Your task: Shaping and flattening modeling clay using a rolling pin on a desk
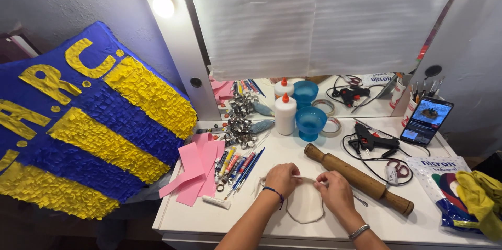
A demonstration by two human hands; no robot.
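My left hand [282, 178] and my right hand [334, 191] rest on the white table [209, 218], fingers pinched on a thin white tool or strip [309, 179] stretched between them. Just below it lies a flat round piece of white dough [304, 204], rolled thin. My left wrist wears a dark cord, my right a metal bracelet. A wooden rolling pin [361, 178] lies diagonally right beside my right hand.
A big blue and yellow fringed piñata [83, 129] leans at the left. Pink paper strips [196, 169], pens and brushes [238, 166], a glue bottle [285, 115], a blue cup [310, 122], tape rolls, a black glue gun [374, 140], scissors, a propped phone [426, 121], a packet and yellow cloth [481, 200] crowd the table.
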